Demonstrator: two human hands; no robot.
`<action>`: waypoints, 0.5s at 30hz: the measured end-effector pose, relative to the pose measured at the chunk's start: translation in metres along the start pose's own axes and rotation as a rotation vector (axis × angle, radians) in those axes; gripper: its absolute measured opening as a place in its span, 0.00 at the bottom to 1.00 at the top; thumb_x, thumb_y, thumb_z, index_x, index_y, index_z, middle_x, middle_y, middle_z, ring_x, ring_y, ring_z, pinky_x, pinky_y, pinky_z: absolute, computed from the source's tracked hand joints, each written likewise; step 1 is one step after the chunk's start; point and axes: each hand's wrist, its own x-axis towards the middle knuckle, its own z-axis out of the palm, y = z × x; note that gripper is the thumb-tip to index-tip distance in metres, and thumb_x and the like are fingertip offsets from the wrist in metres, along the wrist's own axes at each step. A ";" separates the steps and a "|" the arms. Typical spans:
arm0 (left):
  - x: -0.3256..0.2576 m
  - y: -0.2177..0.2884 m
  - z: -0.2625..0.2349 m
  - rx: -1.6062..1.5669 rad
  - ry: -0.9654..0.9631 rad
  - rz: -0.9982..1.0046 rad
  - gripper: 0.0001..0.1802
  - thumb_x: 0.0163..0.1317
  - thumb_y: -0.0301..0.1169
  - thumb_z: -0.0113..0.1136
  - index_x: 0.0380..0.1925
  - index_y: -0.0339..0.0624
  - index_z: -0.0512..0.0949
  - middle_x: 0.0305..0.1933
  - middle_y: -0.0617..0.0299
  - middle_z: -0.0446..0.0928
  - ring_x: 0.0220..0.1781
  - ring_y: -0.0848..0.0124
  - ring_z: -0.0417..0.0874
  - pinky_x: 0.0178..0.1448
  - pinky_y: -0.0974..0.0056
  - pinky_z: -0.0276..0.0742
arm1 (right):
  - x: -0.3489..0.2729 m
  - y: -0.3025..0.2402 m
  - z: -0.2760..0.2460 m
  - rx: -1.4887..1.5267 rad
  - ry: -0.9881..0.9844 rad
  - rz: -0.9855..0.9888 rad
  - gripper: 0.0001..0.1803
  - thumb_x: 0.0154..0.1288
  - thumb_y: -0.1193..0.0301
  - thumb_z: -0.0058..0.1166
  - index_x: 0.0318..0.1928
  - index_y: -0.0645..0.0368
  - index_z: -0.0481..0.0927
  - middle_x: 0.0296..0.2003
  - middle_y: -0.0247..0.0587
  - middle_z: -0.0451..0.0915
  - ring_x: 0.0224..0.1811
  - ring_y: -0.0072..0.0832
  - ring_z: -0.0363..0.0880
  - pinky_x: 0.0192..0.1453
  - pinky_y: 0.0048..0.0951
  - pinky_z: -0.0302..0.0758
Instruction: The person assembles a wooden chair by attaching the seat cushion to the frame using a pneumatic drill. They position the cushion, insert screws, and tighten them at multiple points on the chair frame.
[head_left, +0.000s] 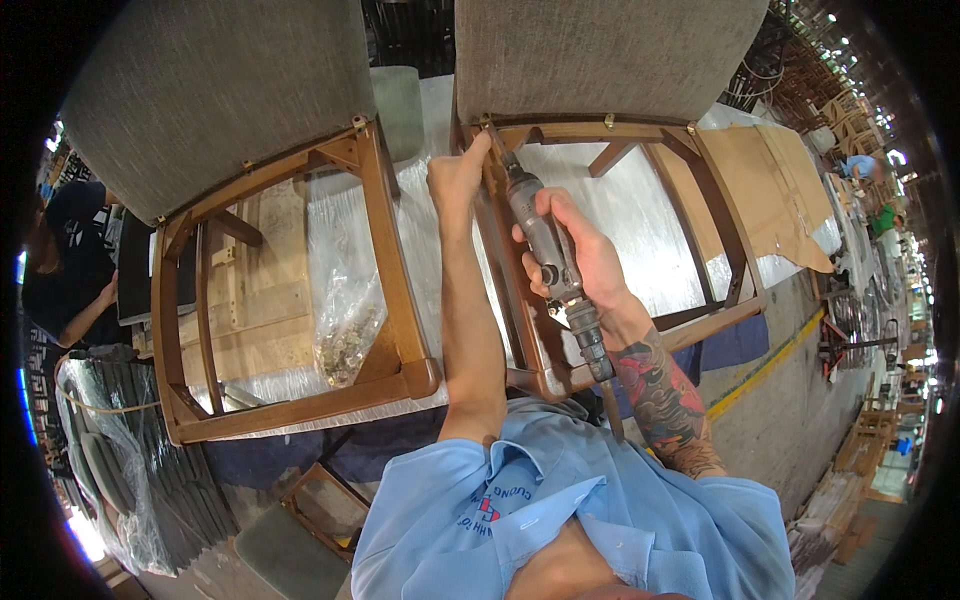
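My right hand (580,240) is wrapped round a grey inline air screwdriver (545,235), a hose trailing from its rear end toward my body. The tool slants up and left, its tip at the back corner of the right-hand wooden chair frame (735,240). There, my left hand (460,178) is closed with its thumb against the tip and the frame; what its fingers pinch is hidden. A grey upholstered backrest (600,60) adjoins that frame. On the left lies a second chair frame (390,270) with a similar backrest (220,90).
Under the left frame sits a clear bag of metal hardware (350,340) on plastic-covered board. Brown cardboard (770,190) lies at right. Wrapped dark panels (130,440) and a green-grey seat pad (290,550) are at lower left. Another person (75,270) works at far left.
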 end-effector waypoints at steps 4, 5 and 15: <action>-0.005 0.000 -0.002 -0.095 -0.038 -0.025 0.34 0.44 0.51 0.73 0.27 0.20 0.83 0.30 0.48 0.83 0.33 0.65 0.82 0.43 0.59 0.77 | 0.000 -0.001 0.001 -0.011 0.023 0.013 0.11 0.76 0.55 0.41 0.44 0.46 0.67 0.37 0.41 0.76 0.18 0.25 0.75 0.16 0.24 0.70; -0.006 -0.001 -0.001 -0.135 -0.049 -0.032 0.34 0.44 0.51 0.73 0.27 0.20 0.83 0.31 0.50 0.83 0.33 0.66 0.81 0.43 0.60 0.76 | -0.001 -0.002 0.002 -0.022 0.032 0.010 0.10 0.76 0.55 0.41 0.43 0.46 0.67 0.37 0.41 0.76 0.18 0.25 0.75 0.16 0.24 0.70; -0.011 -0.107 0.020 -0.980 -0.105 -0.376 0.24 0.64 0.51 0.57 0.36 0.38 0.75 0.21 0.66 0.66 0.23 0.71 0.67 0.30 0.64 0.64 | -0.001 -0.006 -0.008 0.055 -0.078 0.009 0.11 0.78 0.54 0.38 0.44 0.44 0.68 0.38 0.41 0.77 0.20 0.25 0.77 0.16 0.24 0.71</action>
